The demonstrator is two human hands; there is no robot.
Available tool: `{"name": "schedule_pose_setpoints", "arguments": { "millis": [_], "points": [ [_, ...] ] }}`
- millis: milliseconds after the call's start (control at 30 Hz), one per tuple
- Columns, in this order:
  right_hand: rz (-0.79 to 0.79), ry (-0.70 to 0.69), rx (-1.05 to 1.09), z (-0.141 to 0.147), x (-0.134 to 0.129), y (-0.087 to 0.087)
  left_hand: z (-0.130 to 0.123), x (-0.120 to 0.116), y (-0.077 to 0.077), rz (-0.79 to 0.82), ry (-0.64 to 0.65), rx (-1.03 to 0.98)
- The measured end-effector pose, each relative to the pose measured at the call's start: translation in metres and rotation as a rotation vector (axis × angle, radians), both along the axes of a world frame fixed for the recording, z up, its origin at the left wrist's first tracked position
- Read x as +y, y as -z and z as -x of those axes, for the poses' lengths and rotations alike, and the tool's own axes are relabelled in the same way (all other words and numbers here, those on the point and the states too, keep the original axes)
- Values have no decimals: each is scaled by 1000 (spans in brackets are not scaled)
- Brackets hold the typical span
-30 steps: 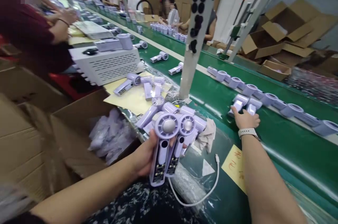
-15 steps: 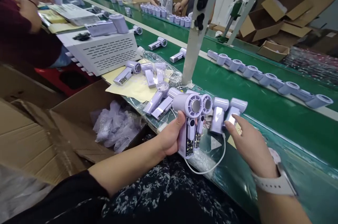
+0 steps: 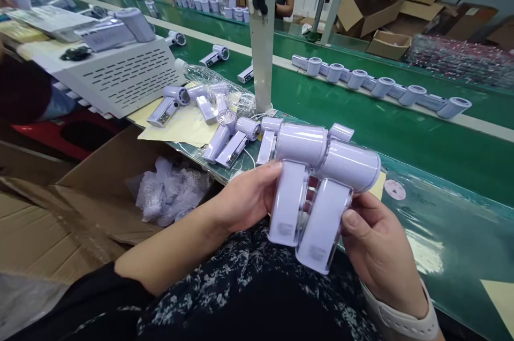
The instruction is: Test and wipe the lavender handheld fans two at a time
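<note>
Two lilac handheld fans are held side by side over my lap, smooth sides towards me, small printed labels low on the handles. My left hand (image 3: pixel 251 196) is closed around the left fan (image 3: pixel 289 202), its thumb at the handle's edge and fingertips showing in the gap between the two. My right hand (image 3: pixel 379 239) grips the right fan (image 3: pixel 323 223) by its handle, thumb in front. The heads touch, the right one overlapping the left. Behind them, another fan (image 3: pixel 341 131) is mostly hidden. More fans (image 3: pixel 233 149) lie on the bench to the left.
A carton (image 3: pixel 100 169) of bagged parts stands at left below the bench. A slotted metal box (image 3: pixel 124 78) and an upright post (image 3: pixel 263 36) stand on the bench. Beyond runs a green conveyor (image 3: pixel 321 95) with a row of fans (image 3: pixel 383 86). Co-workers sit across it.
Both fans in my left hand have turned from their open, circuit-board side to their smooth side. My right hand has come from the bench onto the right fan. The view has shifted right.
</note>
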State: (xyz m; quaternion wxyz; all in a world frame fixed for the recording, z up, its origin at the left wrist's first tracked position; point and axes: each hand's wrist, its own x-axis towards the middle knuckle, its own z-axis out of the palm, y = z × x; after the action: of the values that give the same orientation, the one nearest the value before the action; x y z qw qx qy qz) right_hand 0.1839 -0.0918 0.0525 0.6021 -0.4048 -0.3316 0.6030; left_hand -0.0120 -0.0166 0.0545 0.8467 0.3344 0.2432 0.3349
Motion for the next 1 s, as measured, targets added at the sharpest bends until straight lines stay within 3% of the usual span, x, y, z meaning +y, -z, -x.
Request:
{"name": "schedule_pose_setpoints", "arguments": {
  "millis": [167, 433, 567, 733, 833, 1000],
  "points": [
    [-5, 35, 36, -6, -10, -4, 10, -4, -12, -5, 168, -30],
    [-31, -11, 112, 5, 3, 1, -8, 2, -4, -88, 182, -100],
    [73, -10, 171, 10, 7, -2, -18, 3, 5, -63, 213, -119],
    [101, -10, 201, 8, 5, -3, -16, 5, 6, -9, 127, -100],
    [28, 43, 221, 4, 4, 0, -11, 7, 2, 19, 114, -96],
    [42, 273, 167, -2, 4, 6, -10, 8, 1, -76, 85, -25]
  ]
}}
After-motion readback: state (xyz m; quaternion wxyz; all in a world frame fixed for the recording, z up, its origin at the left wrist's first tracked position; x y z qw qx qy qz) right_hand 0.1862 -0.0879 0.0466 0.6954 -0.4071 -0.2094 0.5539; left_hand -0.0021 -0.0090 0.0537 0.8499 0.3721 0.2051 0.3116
